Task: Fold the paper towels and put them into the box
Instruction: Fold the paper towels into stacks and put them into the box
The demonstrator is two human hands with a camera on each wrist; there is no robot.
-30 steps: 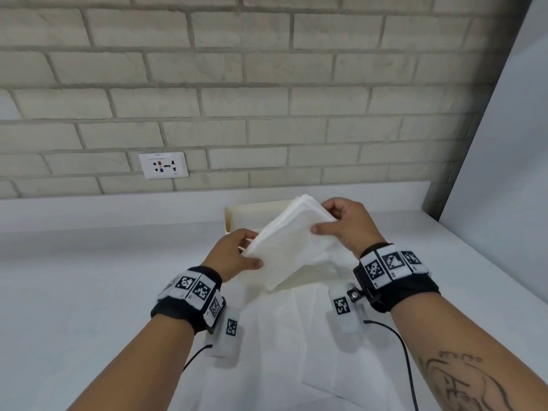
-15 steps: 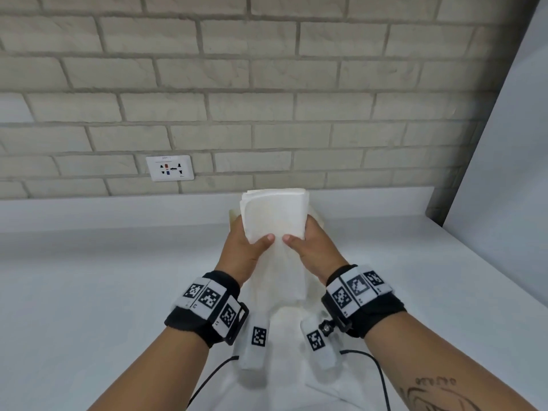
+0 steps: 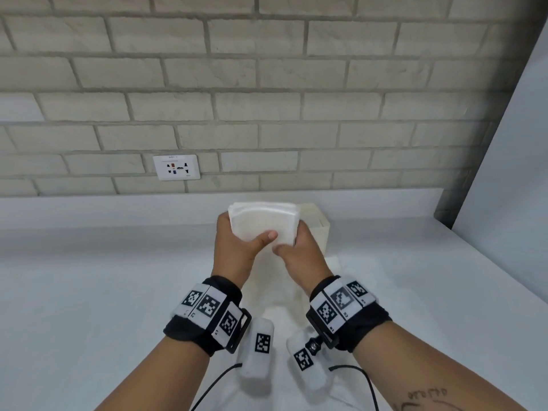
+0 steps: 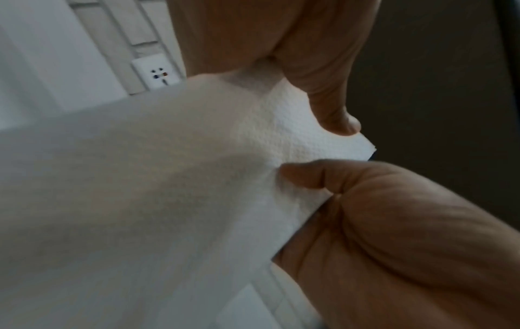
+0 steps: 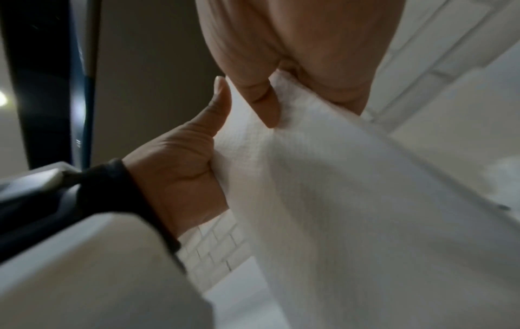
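A thick folded stack of white paper towels (image 3: 262, 222) stands upright between my two hands, just in front of the cream box (image 3: 321, 225) by the back ledge. My left hand (image 3: 237, 244) grips the stack's left edge with its thumb across the front. My right hand (image 3: 299, 253) grips the right edge, thumb on the front as well. In the left wrist view the embossed towel (image 4: 197, 178) fills the middle, pinched under my left thumb (image 4: 332, 111). The right wrist view shows the towel (image 5: 337, 189) under my right hand's fingers (image 5: 261, 100). The inside of the box is hidden.
Unfolded white paper towels (image 3: 338, 265) lie flat on the white table below my hands. A wall socket (image 3: 176, 167) sits in the brick wall behind. A white panel (image 3: 510, 188) closes off the right side. Black cables (image 3: 367, 384) trail from my wrists.
The stack has turned from tilted to upright. My hands have drawn close together on its sides and moved forward toward the box.
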